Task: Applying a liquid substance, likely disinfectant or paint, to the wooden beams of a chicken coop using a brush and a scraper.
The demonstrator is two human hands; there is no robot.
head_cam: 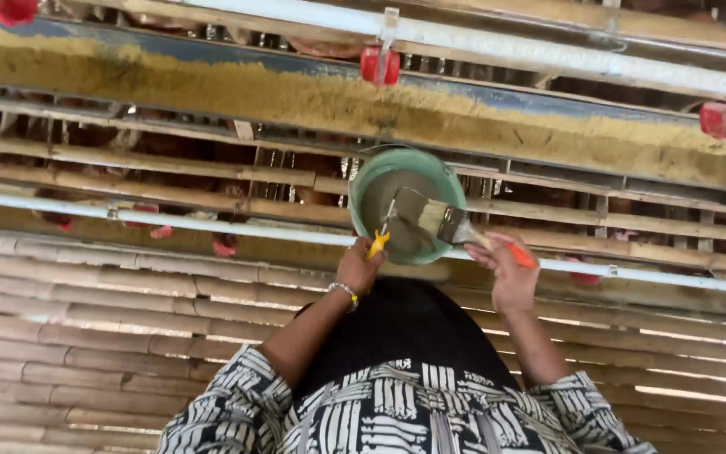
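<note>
A green bucket [361, 181] holding grey liquid hangs in front of me at the middle of the view. My left hand [358, 269] grips a small yellow handle [378, 244] at the bucket's near rim, and a thin metal stem runs from it into the bucket. I cannot tell whether this is a tool or the bucket's own handle. My right hand [510, 276] holds a wide paintbrush [437, 219] by its orange handle. The brush's bristles lie over the grey liquid, wet with it. A bead bracelet circles my left wrist.
Bamboo slats [102, 336] run across the lower view. A white pipe [170, 220] passes just behind the bucket, with another pipe [548, 50] higher up. A long trough of yellowish feed [212, 88] spans the top, with red drinkers [380, 65] and brown hens behind the bars.
</note>
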